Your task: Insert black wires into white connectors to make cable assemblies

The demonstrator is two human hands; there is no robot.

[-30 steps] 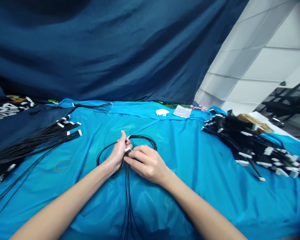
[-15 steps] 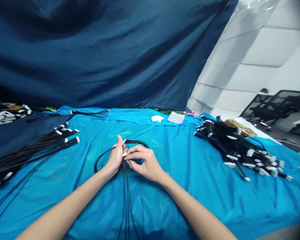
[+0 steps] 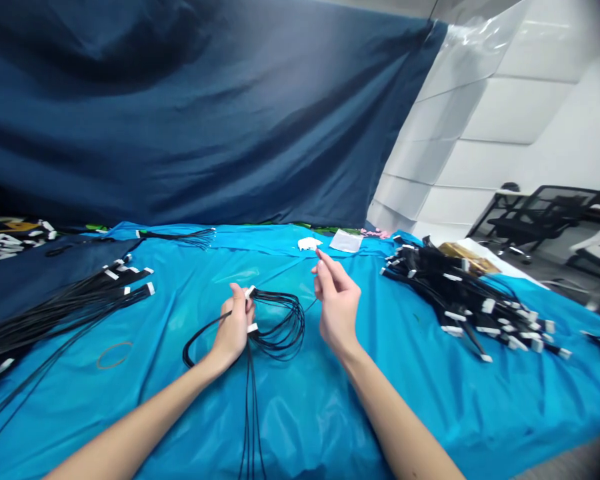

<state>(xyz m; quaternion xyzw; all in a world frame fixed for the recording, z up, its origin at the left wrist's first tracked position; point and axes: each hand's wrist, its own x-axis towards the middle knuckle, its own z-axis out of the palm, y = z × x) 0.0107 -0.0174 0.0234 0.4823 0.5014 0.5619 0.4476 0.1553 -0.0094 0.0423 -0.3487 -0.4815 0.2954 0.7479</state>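
Black cable bundle [image 3: 285,327], toward six o'clock, looks partly coiled with tails left hanging, the left hand [image 3: 234,325] closed around it, while toward two o'clock the right hand's [image 3: 339,303] fingers pinch together, holding what, I cannot tell.

A dark blue curtain [image 3: 205,120] hangs in folds behind the bright blue cloth [image 3: 405,407]. At the right stands a white panelled wall [image 3: 500,113], with clear plastic sheeting [image 3: 485,40] near its top. A black mesh-backed chair [image 3: 545,220] stands before it. Small pink pieces [image 3: 375,233] lie along the curtain's foot, and a crumpled gold-coloured wrapper [image 3: 470,257] lies farther right.
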